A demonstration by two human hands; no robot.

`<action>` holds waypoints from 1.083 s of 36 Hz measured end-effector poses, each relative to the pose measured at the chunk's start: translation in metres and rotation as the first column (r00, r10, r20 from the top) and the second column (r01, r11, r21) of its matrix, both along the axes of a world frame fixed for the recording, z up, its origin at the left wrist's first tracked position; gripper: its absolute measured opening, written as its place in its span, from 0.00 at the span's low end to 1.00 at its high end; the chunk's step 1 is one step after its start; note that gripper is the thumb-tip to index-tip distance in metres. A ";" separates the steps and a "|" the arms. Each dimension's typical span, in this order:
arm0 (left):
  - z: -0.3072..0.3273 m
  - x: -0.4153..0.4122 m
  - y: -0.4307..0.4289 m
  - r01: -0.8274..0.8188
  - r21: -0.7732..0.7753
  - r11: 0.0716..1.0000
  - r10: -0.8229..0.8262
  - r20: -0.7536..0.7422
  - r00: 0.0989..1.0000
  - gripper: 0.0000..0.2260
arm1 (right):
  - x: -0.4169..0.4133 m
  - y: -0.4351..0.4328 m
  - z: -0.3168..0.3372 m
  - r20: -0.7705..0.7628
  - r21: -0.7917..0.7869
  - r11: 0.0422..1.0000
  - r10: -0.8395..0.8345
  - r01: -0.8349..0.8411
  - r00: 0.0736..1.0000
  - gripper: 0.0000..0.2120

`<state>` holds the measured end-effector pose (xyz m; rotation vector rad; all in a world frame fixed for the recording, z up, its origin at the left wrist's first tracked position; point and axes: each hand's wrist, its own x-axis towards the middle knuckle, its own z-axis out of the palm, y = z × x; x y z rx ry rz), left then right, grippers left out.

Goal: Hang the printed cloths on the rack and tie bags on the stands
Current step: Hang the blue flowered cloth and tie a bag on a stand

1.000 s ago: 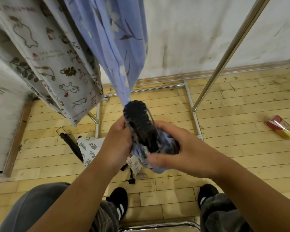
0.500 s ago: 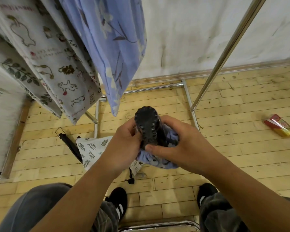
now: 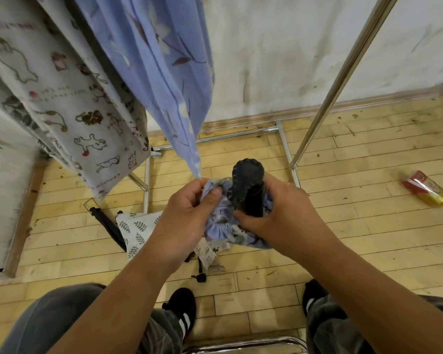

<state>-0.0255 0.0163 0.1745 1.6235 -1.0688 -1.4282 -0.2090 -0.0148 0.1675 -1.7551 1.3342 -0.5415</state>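
Observation:
A small blue flowered bag (image 3: 221,226) is bunched around a black stand (image 3: 248,186) with a rounded ribbed top. My left hand (image 3: 187,215) pinches the bag's gathered rim at the left of the stand. My right hand (image 3: 279,213) grips the stand and the bag's cloth from the right. A blue flowered cloth (image 3: 161,62) hangs on the rack just above my left hand, its lower tip touching the bag's rim. Beside it hangs a white cloth with animal prints (image 3: 69,103).
The metal rack's slanted pole (image 3: 343,77) and its floor bars (image 3: 287,149) stand ahead on the wooden floor. A leaf-printed cloth (image 3: 136,228) and a black folded stand (image 3: 108,226) lie by my feet. A red and yellow packet (image 3: 427,189) lies at the right.
The stand and bag have shifted slightly. My left hand has moved from the stand's side to pinching the bag's rim. The blue hanging cloth's tip now meets the bag.

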 end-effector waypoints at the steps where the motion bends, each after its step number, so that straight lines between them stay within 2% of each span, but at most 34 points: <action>1: -0.001 0.001 0.000 0.007 -0.004 1.000 -0.007 -0.009 1.000 0.09 | -0.001 0.000 -0.001 0.016 0.003 1.000 -0.006 0.006 1.000 0.23; 4: -0.003 0.004 -0.001 0.008 0.005 1.000 -0.008 -0.056 0.998 0.09 | -0.003 -0.001 -0.002 0.025 0.042 0.999 -0.009 0.008 1.000 0.33; 5: -0.004 0.004 -0.001 0.013 0.007 1.000 -0.013 -0.058 0.998 0.09 | -0.003 -0.002 -0.002 0.005 0.039 0.999 0.002 -0.002 1.000 0.32; 8: -0.007 0.003 -0.001 0.020 0.025 0.999 -0.018 -0.089 0.996 0.11 | -0.005 -0.002 -0.004 -0.039 0.019 0.999 0.029 -0.029 0.999 0.18; 13: -0.006 0.002 -0.008 -0.032 0.119 0.992 0.058 -0.225 0.973 0.11 | -0.005 -0.001 -0.002 -0.056 0.022 1.000 -0.001 0.003 0.998 0.14; 16: -0.003 0.005 -0.010 -0.037 0.151 0.988 0.084 -0.322 0.943 0.20 | -0.006 -0.005 -0.002 -0.130 0.027 1.000 -0.011 0.015 0.991 0.15; 18: -0.002 0.006 -0.005 0.025 0.054 0.998 -0.014 -0.187 0.982 0.23 | -0.006 -0.008 -0.001 -0.148 0.039 0.998 -0.032 0.039 0.989 0.15; 20: -0.001 0.007 -0.001 0.031 -0.023 0.999 -0.031 0.000 1.000 0.24 | -0.007 -0.008 0.000 -0.140 0.047 0.997 -0.046 0.053 0.989 0.15; 24: 0.000 0.008 -0.002 -0.025 -0.095 0.995 0.035 0.106 0.994 0.21 | -0.007 -0.006 0.003 -0.144 0.057 0.995 -0.067 0.076 0.987 0.18; 32: 0.003 0.006 -0.003 -0.157 -0.151 0.976 0.164 0.033 0.986 0.09 | -0.009 -0.008 0.003 -0.199 0.050 0.995 -0.079 0.091 0.977 0.18; 35: 0.004 0.007 -0.003 -0.161 -0.216 0.963 0.182 0.083 0.980 0.08 | -0.009 -0.009 0.002 -0.239 0.042 0.995 -0.079 0.092 0.968 0.17; 39: 0.008 0.006 -0.002 -0.191 -0.233 0.954 0.193 -0.014 0.981 0.10 | -0.011 -0.008 -0.002 -0.254 0.043 0.994 -0.090 0.104 0.963 0.14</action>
